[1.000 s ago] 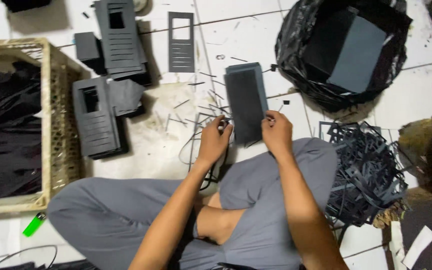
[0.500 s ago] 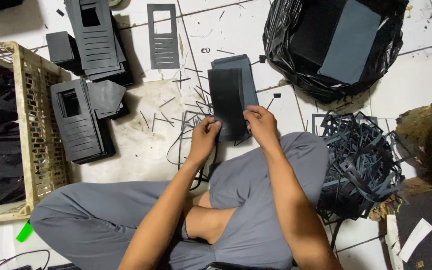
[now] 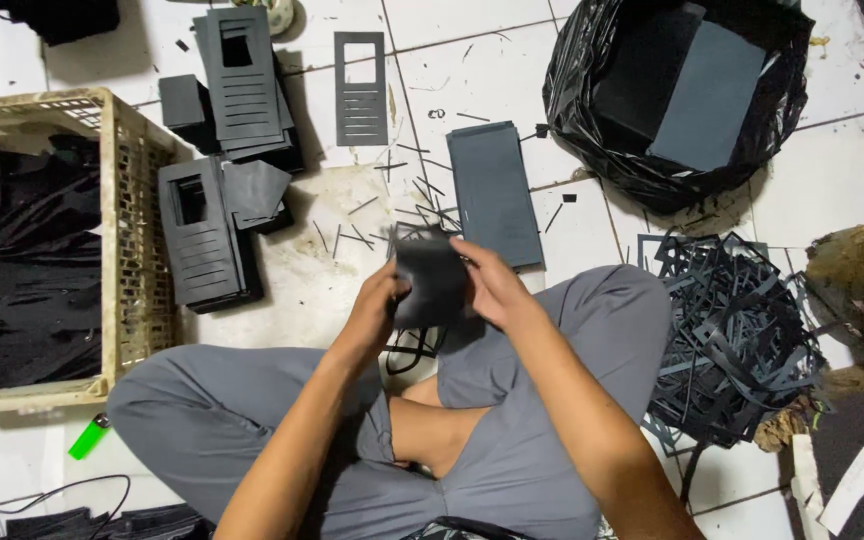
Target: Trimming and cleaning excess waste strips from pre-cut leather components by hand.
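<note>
A dark grey sheet point(image 3: 430, 282) sits gripped between both hands above the lap of a person seated cross-legged on the white tiled floor point(image 3: 832, 180). The left hand point(image 3: 377, 305) clasps the sheet's left edge, while the right hand point(image 3: 492, 285) closes over its right edge, fingers curled on the material. Just beyond the sheet, a flat stack of uncut grey sheets point(image 3: 494, 192) lies on the tiles. Further beyond the sheet and to its right, an open black plastic bag point(image 3: 592, 90) holds more grey panels. Right of the sheet, beside the knee, rests a tangled heap of cut-out offcuts point(image 3: 732, 340). To the sheet's left stand piles of slotted grey pieces point(image 3: 202, 235), then a beige plastic crate point(image 3: 112, 230) lined with black material. A green lighter point(image 3: 89, 437) lies near the crate's corner.
</note>
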